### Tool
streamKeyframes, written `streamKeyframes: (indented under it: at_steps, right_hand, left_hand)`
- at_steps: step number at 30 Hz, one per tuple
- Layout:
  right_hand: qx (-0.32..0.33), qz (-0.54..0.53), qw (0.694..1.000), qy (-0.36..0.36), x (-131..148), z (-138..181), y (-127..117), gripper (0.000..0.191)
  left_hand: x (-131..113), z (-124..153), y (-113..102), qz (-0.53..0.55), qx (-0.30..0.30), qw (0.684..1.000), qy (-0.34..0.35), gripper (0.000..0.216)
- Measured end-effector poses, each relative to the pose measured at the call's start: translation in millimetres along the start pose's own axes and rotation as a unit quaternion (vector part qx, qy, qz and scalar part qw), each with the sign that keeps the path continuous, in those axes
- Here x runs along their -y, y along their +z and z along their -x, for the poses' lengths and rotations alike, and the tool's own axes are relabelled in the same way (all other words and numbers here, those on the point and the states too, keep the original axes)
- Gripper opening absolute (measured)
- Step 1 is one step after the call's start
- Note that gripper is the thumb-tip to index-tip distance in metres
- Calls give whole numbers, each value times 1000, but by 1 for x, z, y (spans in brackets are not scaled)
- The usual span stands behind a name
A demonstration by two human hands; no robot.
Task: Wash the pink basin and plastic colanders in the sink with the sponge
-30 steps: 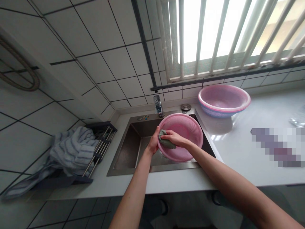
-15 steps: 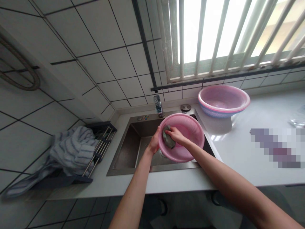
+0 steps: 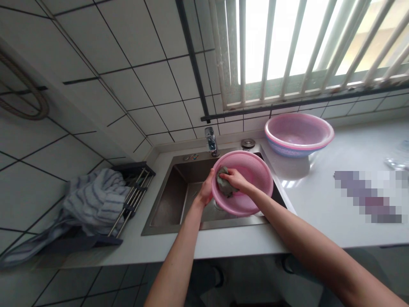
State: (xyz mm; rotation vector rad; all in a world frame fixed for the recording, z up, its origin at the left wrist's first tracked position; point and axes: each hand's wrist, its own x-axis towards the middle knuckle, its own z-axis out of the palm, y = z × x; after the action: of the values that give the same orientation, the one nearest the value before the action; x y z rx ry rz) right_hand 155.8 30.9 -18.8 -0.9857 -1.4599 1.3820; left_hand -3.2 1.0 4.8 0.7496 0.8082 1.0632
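Observation:
Over the right part of the steel sink, a pink plastic colander is held tilted, its inside facing me. My left hand grips the colander's left rim, with some fingers hidden behind it. Inside the colander, my right hand is closed on a grey-green cloth and presses it against the left inner wall. The faucet rises just behind the colander.
Nested pink and blue basins stand on the counter right of the sink. A round metal drain strainer lies behind the sink. To the left, a striped towel drapes over a dark rack. A blurred patch covers something at right.
My right hand has shifted the cloth very slightly along the colander's left inner wall, and the cloth looks more spread. My left hand keeps its grip. The whole view has moved a little.

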Motion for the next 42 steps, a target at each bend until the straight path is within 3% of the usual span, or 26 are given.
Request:
streamKeyframes:
  at_steps: [3,8,13,18,23,28,33,35,39,40,42]
  right_hand:
    - [99,29,995,6,2,3,4,31]
    - [14,-26,998,-52,5,5,8,34]
    - [139,47,987,-60,5,6,8,30]
    - [20,29,995,-89,3,4,11,30]
    - [121,91,986,-68,5,6,11,28]
    - [19,64,994,-91,10,7,12,30]
    - [119,90,987,-53,6,7,11,28]
    - [91,73,992,-57,1,4,10,28]
    - [-86,21,993,-77,-5,-5,1,30]
    - [-103,19,992,-75,-5,-6,0,30]
    - [-70,35,995,-64,-6,-5,2,31]
  left_hand:
    - [0,0,-3,-2,-27,1000,-8,53]
    - [-1,0,-1,19,-3,1000,9,49]
    - [-4,1,1,7,-16,999,-30,54]
    - [-4,1,0,8,-16,1000,-21,51]
    - [-4,1,-1,-7,-32,999,-36,53]
    - [-3,-1,-2,4,-33,999,-6,47]
    - [-1,-3,-6,7,-40,999,11,46]
    - [-1,-3,-6,9,-43,999,31,44]
    - [-1,-2,2,15,-6,999,42,42]
    - [-1,-2,4,16,3,999,37,42]
    - [-1,-1,5,13,-1,1000,22,44]
